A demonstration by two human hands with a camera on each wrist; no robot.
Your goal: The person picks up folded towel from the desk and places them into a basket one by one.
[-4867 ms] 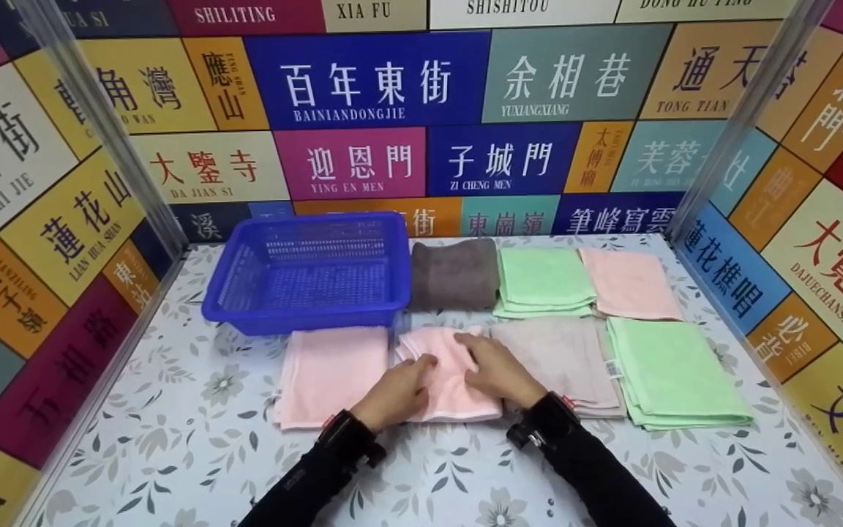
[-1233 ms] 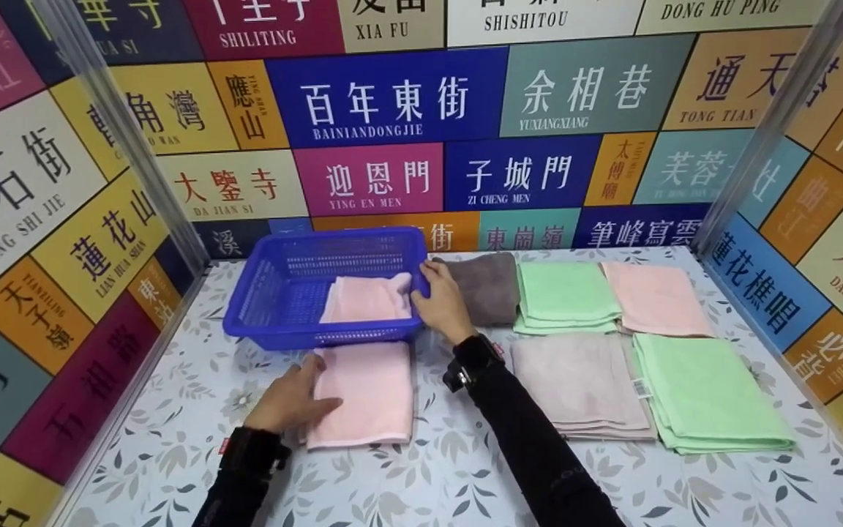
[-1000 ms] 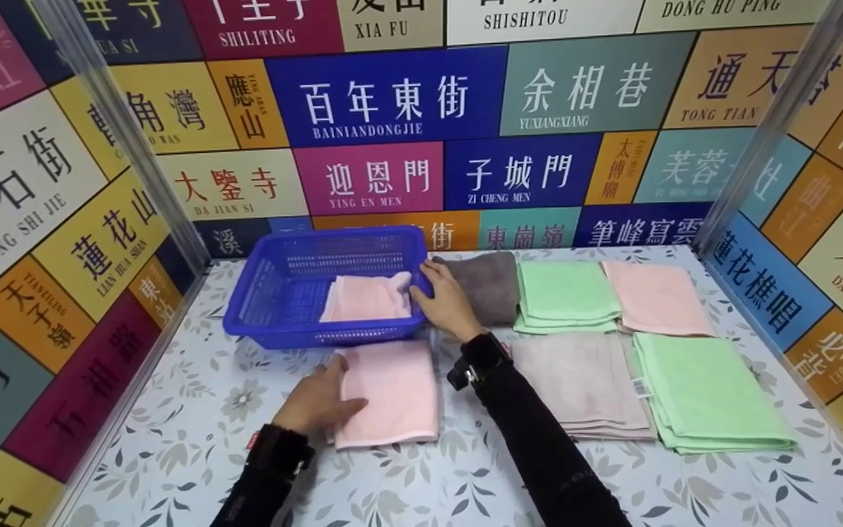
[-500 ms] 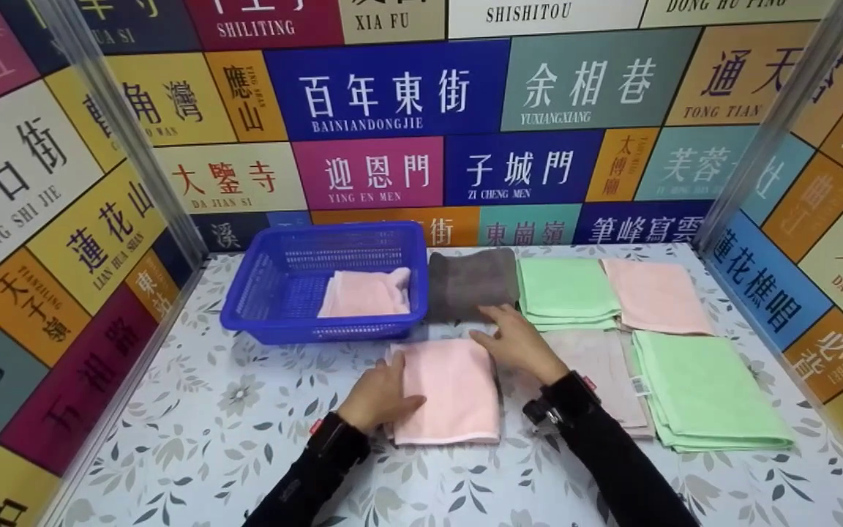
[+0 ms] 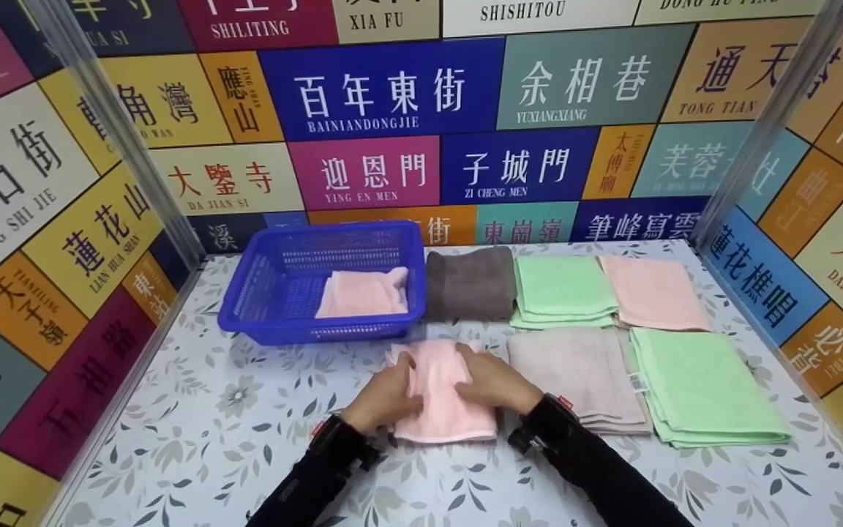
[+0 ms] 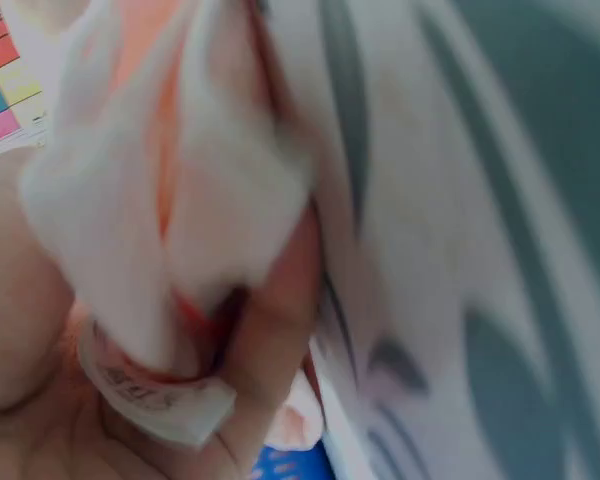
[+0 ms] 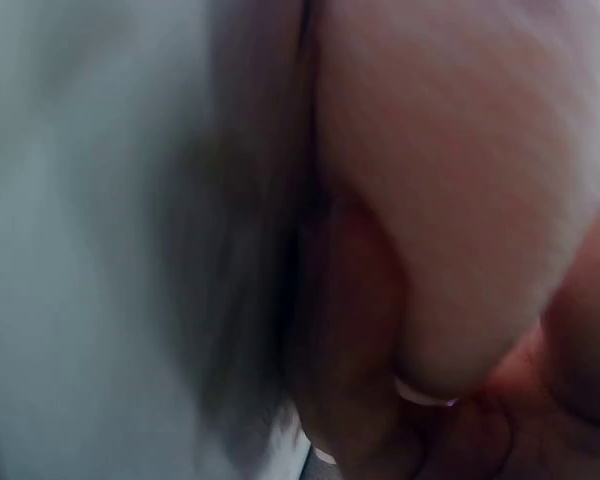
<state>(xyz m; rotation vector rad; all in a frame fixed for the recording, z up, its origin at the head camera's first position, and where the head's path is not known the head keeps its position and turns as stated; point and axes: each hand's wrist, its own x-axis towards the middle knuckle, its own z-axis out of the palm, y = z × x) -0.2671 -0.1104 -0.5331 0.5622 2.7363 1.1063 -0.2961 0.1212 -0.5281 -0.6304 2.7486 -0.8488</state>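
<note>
A folded pink towel point(image 5: 442, 417) lies in front of the blue basket, with a hand on each side edge. My left hand point(image 5: 383, 395) grips its left edge, thumb on top. In the left wrist view, the left hand's fingers point(image 6: 280, 330) curl beneath the bunched towel layers point(image 6: 180, 190), and a white label hangs by the palm. My right hand point(image 5: 496, 379) grips the right edge. In the right wrist view its fingers point(image 7: 350, 300) tuck under the towel point(image 7: 460, 180), close over the table. Both hands squeeze the towel so its middle bulges slightly.
The blue plastic basket point(image 5: 246, 322) stands behind, another pink towel point(image 5: 363, 294) lying in its right part. To the right are folded towels: dark grey point(image 5: 471, 284), green point(image 5: 564, 285), pink point(image 5: 652, 291), pale greyish-pink point(image 5: 575, 369) and green point(image 5: 707, 388). Printed panels wall the floral table.
One pink towel went into the basket. The other slid right along the table under my left hand. My right hand left the basket rim and took hold of that towel's right edge.
</note>
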